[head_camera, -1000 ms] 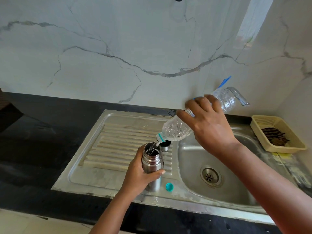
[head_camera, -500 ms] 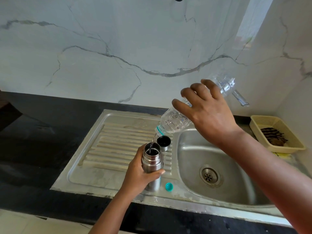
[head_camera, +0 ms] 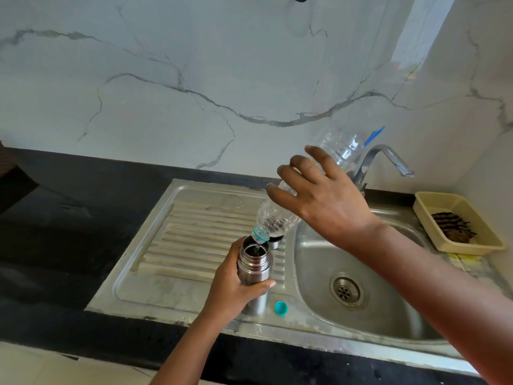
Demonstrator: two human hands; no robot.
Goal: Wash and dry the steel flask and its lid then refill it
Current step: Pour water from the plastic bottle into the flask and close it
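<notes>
Steel drainboard (head_camera: 194, 240) (ribbed), flask (head_camera: 254, 276), teal cap (head_camera: 281, 307), black counter (head_camera: 69, 232)

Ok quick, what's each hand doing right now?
Left hand: grips the steel flask.
Right hand: holds the tilted plastic bottle, pouring into the flask.

We see two bare forearms reaching in from the lower edge, with no sleeves, watch, bracelet or rings. The left hand (head_camera: 233, 287) and right hand (head_camera: 324, 201) wear no gloves; short, unpainted nails show on the fingertips.
</notes>
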